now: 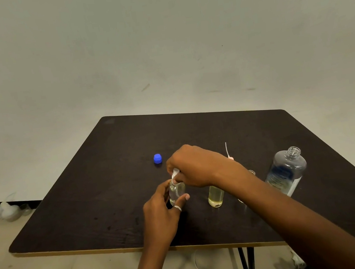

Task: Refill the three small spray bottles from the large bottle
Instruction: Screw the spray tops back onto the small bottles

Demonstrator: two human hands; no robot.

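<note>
Forearms cross the near edge of the dark table [69, 218] and meet at the clear spray bottle [177, 191], which stands upright with its long axis vertical. The left hand [160, 216] holds the bottle's body, its fingers [164, 187] curled round it from the near left. The right hand [194, 166] sits directly above the bottle and pinches the white spray head [175, 172] at the neck. I cannot tell whether that head is seated or already loose. Any twist or lift would likely run along that vertical axis, straight under the right hand.

Right of the clear spray bottle stands the yellow spray bottle [216, 196], its top hidden by the right wrist. Further right is a third small bottle [251, 172], mostly hidden behind the forearm, and beyond that the open-necked large bottle [287, 171]. Just behind and left of the clear spray bottle lies the blue cap [157, 158]. Behind and right of it lies a loose spray head [230, 156] with its tube. A pale wall rises beyond the table.
</note>
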